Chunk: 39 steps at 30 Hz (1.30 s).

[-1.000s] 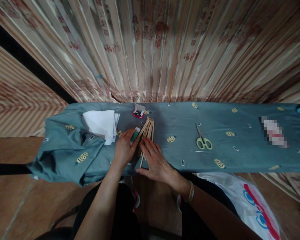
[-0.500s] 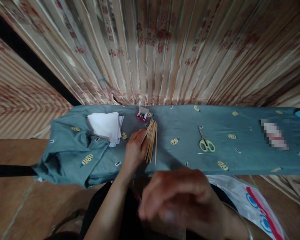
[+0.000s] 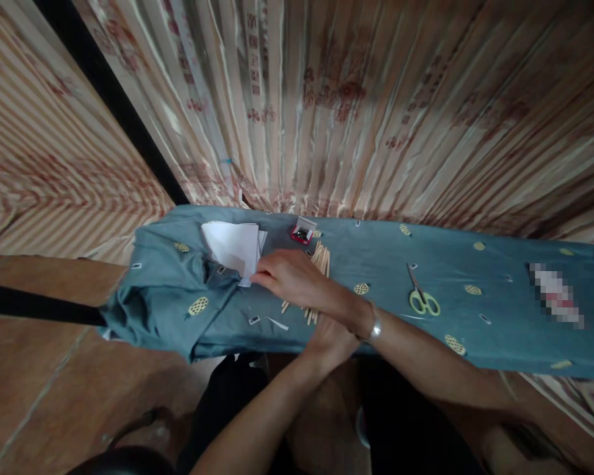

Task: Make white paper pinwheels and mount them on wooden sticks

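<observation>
My right hand (image 3: 294, 274), a silver bracelet on its wrist, reaches left across my left arm. Its fingers are pinched at the front right corner of a stack of white paper (image 3: 235, 244). Under my right wrist is my left hand (image 3: 331, 340), beside the near end of a bundle of thin wooden sticks (image 3: 321, 257). Its fingers are hidden behind my right arm, so their grip does not show. The sticks lie partly covered by my right hand. A thin white strip (image 3: 277, 323) lies on the cloth left of them.
A blue-green cloth with pineapple prints (image 3: 376, 264) covers the narrow table. Behind the sticks stands an open small red box (image 3: 303, 232) with dark metal bits. Green-handled scissors (image 3: 423, 300) lie to the right, and a blurred packet (image 3: 557, 295) farther right. A curtain (image 3: 297, 132) hangs behind.
My right hand has moved from the front, near the camera, across to the paper stack. My left hand has shifted towards the near end of the sticks. The view has turned slightly.
</observation>
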Motion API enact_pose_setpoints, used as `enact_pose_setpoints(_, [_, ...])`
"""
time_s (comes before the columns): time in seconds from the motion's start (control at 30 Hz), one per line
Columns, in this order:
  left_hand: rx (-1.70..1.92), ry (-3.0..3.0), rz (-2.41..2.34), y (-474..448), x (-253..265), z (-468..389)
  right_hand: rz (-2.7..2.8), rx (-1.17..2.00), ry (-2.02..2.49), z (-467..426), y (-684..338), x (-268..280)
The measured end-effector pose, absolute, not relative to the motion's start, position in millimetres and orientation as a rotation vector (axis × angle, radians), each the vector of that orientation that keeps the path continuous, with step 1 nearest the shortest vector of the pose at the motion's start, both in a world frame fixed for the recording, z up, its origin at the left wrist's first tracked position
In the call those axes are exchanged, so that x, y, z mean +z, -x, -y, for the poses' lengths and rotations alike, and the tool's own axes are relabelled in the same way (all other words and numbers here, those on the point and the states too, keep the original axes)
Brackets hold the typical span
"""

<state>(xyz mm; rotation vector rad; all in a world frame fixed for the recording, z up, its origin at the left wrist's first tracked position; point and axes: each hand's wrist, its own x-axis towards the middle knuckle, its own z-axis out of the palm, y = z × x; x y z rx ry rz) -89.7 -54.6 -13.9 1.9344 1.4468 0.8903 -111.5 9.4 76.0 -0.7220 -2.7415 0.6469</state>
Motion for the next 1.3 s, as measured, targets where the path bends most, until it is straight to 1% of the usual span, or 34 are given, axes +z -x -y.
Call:
enact_pose_setpoints(0.03, [0.883, -1.947, -1.407, 85.8, -14.0, 57.4, 2.875, 0.479, 0.702, -19.7, 126.9, 63.8])
enact_pose_setpoints(0.1, [0.891, -1.967, -1.289, 80.0, -14.5, 61.7, 3.016, 0.240, 0.618, -33.2, 151.8, 41.8])
enact_pose_setpoints(0.17, [0.940, -1.962, -1.178, 76.1, -15.8, 64.6, 3.079, 0.087, 0.547, -38.6, 167.2, 24.9])
enact_pose_setpoints(0.23, [0.980, -1.958, -1.131, 73.6, -17.9, 66.4, 3.118, 0.013, 0.485, -39.8, 174.4, 12.9])
enact_pose_setpoints(0.43, [1.005, -2.000, -1.123, 70.7, -22.4, 69.4, 3.142, -0.006, 0.401, -40.5, 176.4, -1.7])
enact_pose_setpoints(0.6, [1.093, -1.978, -1.071, 70.3, -23.4, 71.1, 3.130, -0.039, 0.462, -41.6, 175.3, 1.1])
enact_pose_setpoints(1.0, [1.081, -1.956, -1.079, 67.9, -30.0, 72.6, 3.201, -0.103, 0.404, -27.7, 180.2, 11.6])
enact_pose_setpoints(1.3, [1.082, -2.107, -1.155, 67.8, -33.5, 70.2, 3.162, -0.092, 0.381, -33.6, 189.7, 12.1])
